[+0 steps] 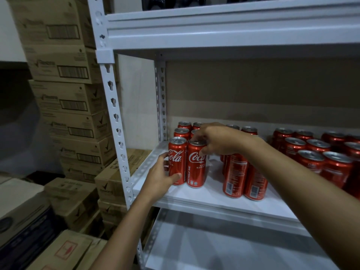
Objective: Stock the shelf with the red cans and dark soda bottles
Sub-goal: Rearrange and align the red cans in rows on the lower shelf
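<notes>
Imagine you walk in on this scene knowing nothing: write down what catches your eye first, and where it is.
The red cans grab the eye first, standing in groups on the white shelf. Next come the two hands at the front left cluster: the left hand holds the front left can low on its side, while the right hand grips the next can at its top. A tall stack of cardboard boxes fills the left.

red cans (196, 166), white shelf (214, 199), brown boxes (70, 106)
</notes>
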